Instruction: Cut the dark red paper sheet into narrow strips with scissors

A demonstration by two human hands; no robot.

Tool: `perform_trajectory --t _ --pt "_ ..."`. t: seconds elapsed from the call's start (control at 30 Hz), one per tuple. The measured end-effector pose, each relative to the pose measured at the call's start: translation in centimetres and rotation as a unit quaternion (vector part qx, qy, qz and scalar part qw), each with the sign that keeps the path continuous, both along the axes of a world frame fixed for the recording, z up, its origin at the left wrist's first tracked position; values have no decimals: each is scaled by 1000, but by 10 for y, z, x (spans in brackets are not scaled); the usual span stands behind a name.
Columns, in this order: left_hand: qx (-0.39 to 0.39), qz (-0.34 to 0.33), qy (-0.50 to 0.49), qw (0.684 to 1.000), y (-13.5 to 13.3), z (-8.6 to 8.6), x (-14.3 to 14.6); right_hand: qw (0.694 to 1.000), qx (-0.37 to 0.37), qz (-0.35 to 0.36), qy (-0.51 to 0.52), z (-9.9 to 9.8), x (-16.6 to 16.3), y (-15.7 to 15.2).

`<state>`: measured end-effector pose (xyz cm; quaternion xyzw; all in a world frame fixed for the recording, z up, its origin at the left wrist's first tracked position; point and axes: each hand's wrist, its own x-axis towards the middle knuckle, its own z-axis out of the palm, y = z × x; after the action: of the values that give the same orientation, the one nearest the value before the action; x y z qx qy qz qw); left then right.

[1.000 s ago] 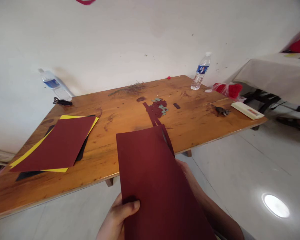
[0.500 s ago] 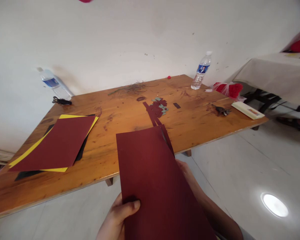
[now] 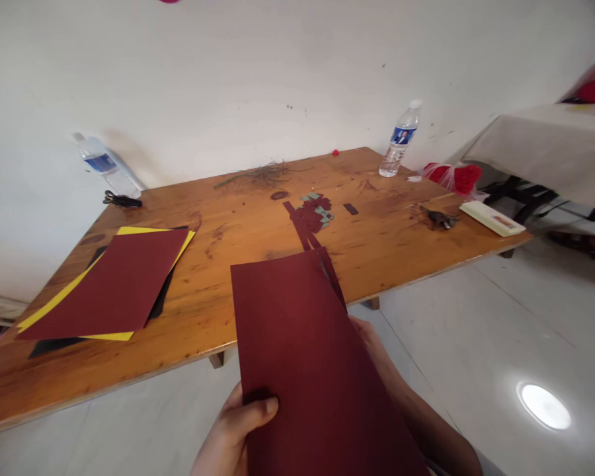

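I hold a dark red paper sheet [image 3: 307, 357] upright in front of me, over the near edge of the wooden table [image 3: 238, 244]. My left hand [image 3: 233, 433] grips its lower left edge, thumb pressed on the front. My right hand [image 3: 374, 350] is behind the sheet's right edge; only part of it shows, and its fingers are hidden. A narrow strip hangs cut along the sheet's upper right side. Beyond it on the table lie red paper strips and small cut pieces [image 3: 313, 215].
A stack of red, yellow and black sheets [image 3: 112, 284] lies on the table's left. Black scissors [image 3: 121, 200] and a lying bottle [image 3: 104, 168] are at the back left. An upright water bottle [image 3: 399, 142], a red bag [image 3: 451, 177] and a white box [image 3: 490, 218] are at the right.
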<state>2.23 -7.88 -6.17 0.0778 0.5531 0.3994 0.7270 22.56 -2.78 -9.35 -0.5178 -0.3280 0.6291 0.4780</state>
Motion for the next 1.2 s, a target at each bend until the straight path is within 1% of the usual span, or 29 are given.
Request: perform_trajectory --t 0.33,0.53,0.73,0.93,1.2 --pt "4 9 -4 1000 0 0 1 1000 -14 -9 11 0 1 1" --pt "-2 11 -14 1000 1 1 1 1000 -22 -8 19 -8 2 2" --pt "-5 6 -1 1000 1 2 2 1000 -12 -8 -8 -14 4 2" --pt "2 10 3 1000 1 2 3 1000 -10 -6 6 -18 4 2" --pt "1 7 -12 1000 1 4 2 1000 1 -8 -13 -11 4 2"
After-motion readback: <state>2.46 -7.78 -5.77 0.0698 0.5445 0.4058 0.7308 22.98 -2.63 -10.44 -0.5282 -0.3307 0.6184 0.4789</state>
